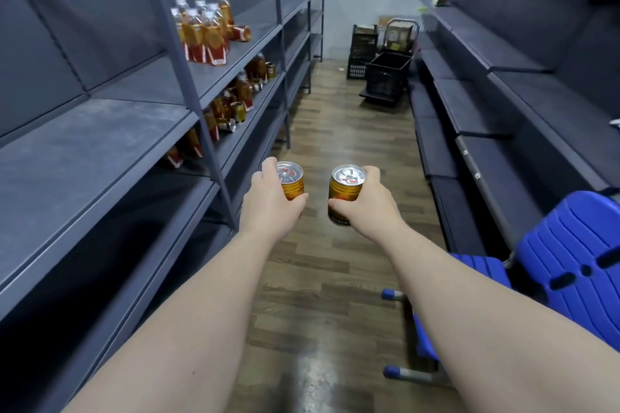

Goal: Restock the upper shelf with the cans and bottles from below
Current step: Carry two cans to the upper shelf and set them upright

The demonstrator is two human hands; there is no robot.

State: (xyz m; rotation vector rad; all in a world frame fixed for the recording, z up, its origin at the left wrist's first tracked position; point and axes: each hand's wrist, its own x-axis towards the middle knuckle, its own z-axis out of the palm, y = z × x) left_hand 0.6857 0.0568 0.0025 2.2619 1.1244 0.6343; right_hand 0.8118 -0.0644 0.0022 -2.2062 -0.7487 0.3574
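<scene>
Cans: left can (pixel 292 182) gripped by left hand (pixel 270 199), right can (pixel 345 195) gripped by right hand (pixel 369 203), both upright over aisle floor (pixel 339 131). Bottles (pixel 204 32) stood on upper shelf (pixel 235 57).

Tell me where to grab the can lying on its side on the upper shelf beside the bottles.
Grip the fallen can round its curved side wall at mid-length, coming down from above on the aisle side: it lies flat, so its ends offer no hold, and the upright bottles stand close beside it. The left hand and right hand are both full, so free one first.
</scene>
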